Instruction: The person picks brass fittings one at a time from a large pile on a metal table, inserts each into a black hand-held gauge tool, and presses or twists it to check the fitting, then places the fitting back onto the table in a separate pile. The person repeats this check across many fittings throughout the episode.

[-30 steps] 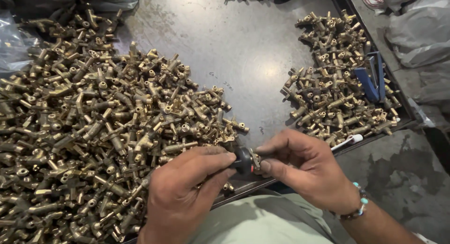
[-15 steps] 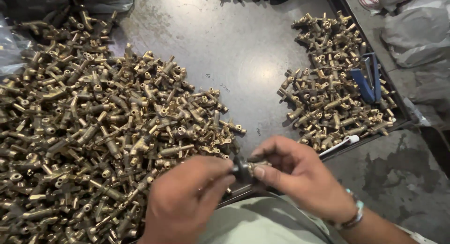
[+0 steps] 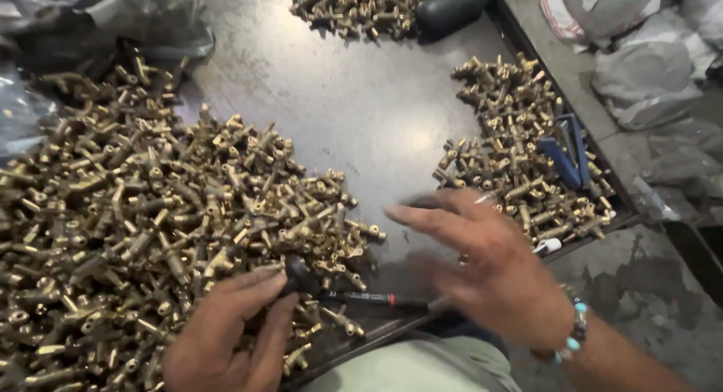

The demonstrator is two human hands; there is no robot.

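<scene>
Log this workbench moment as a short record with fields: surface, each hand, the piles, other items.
surface: dark metal tray
left hand: grips the black knob end of a slim dark tool, at the edge of the big pile
right hand: open, fingers spread, blurred, above the tray, holding nothing
big pile: brass fittings, left side
small pile: brass fittings, right side
blue-handled pliers: lying on the small pile
far pile: more fittings at the top edge

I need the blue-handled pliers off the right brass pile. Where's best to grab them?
Probably grip the blue-handled pliers by both handles, coming from above: they lie flat and exposed on the right brass pile, while the jaw end points down into the fittings.
</scene>
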